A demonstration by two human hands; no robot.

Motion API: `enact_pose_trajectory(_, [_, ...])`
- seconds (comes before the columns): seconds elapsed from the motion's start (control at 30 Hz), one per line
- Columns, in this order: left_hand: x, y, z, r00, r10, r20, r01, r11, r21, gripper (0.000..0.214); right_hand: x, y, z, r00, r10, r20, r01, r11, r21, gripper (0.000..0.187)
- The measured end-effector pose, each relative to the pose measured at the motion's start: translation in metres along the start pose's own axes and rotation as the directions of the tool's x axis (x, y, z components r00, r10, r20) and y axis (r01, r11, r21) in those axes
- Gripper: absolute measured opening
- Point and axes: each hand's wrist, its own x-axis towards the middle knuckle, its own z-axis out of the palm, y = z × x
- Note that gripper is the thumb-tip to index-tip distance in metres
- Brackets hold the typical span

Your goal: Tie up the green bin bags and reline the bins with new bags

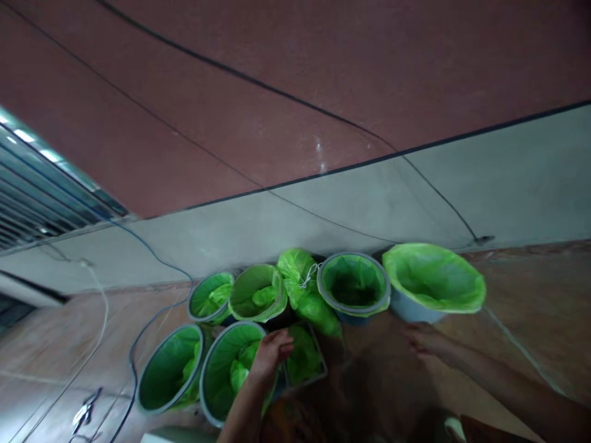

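Observation:
My left hand (273,349) is above the right rim of a grey bin (213,403) lined with a green bag, its fingers loosely bent and apart with nothing seen in them. Beside it stands a square container (318,375) with green plastic inside. My right hand (422,339), somewhat blurred, is low in front of the large bin (413,311) with a bright green liner; its fingers look apart and seem to hold nothing. Between the hands, farther back, are a round bin (353,307) with a green liner and a green bag (295,271) with white string.
More green-lined bins (170,369) stand on the left, two near the wall (210,231). A blue cable (150,249) and a pale cord (104,307) cross the brown floor (521,289). A metal tool (85,411), kind unclear, lies at lower left.

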Motion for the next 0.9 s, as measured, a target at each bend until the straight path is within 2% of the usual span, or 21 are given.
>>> enact_pose_trajectory(0.1, [-0.005,-0.031,-0.058,0.983,-0.025,-0.181,-0.001,0.990,-0.143,0.024,-0.009,-0.040,0.057,0.979,-0.010,0.202,0.033,0.993,-0.109,0.006])
enact_pose_trajectory(0.2, [0.008,-0.047,-0.102,0.949,0.052,-0.312,-0.059,0.998,-0.012,0.026,-0.016,-0.080,0.123,0.947,-0.056,0.318,0.130,0.967,-0.219,0.010])
enact_pose_trajectory(0.3, [0.040,-0.028,-0.132,0.869,0.271,-0.413,-0.146,0.939,0.310,0.032,-0.020,-0.120,0.194,0.926,-0.115,0.360,0.222,0.936,-0.272,0.017])
enact_pose_trajectory(0.37, [0.069,-0.003,-0.145,0.819,0.365,-0.443,-0.101,0.851,0.515,0.033,-0.016,-0.146,0.240,0.936,-0.124,0.330,0.228,0.926,-0.300,0.021])
enact_pose_trajectory(0.4, [0.084,0.009,-0.150,0.823,0.376,-0.425,-0.047,0.791,0.610,0.035,-0.012,-0.158,0.261,0.941,-0.136,0.310,0.233,0.925,-0.302,0.024])
enact_pose_trajectory(0.47, [0.115,0.028,-0.156,0.864,0.301,-0.404,0.114,0.664,0.739,0.039,0.001,-0.177,0.298,0.960,-0.116,0.253,0.194,0.930,-0.311,0.030])
enact_pose_trajectory(0.5, [0.130,0.033,-0.157,0.872,0.273,-0.406,0.142,0.653,0.744,0.041,0.009,-0.184,0.313,0.971,-0.089,0.223,0.153,0.944,-0.291,0.033])
enact_pose_trajectory(0.6, [0.170,0.034,-0.159,0.901,0.199,-0.386,0.178,0.642,0.746,0.042,0.035,-0.192,0.346,0.987,0.016,0.162,0.006,0.991,-0.135,0.032])
enact_pose_trajectory(0.7, [0.196,0.026,-0.156,0.927,0.137,-0.348,0.189,0.629,0.754,0.030,0.052,-0.192,0.363,0.988,0.069,0.138,-0.069,0.998,-0.003,0.017])
enact_pose_trajectory(0.8, [0.200,0.029,-0.151,0.929,0.121,-0.351,0.208,0.614,0.762,0.025,0.053,-0.198,0.366,0.990,0.087,0.113,-0.096,0.992,0.079,0.009])
enact_pose_trajectory(0.9, [0.183,0.049,-0.149,0.910,0.168,-0.379,0.210,0.602,0.771,0.031,0.041,-0.214,0.357,0.991,0.066,0.117,-0.085,0.984,0.160,0.011])
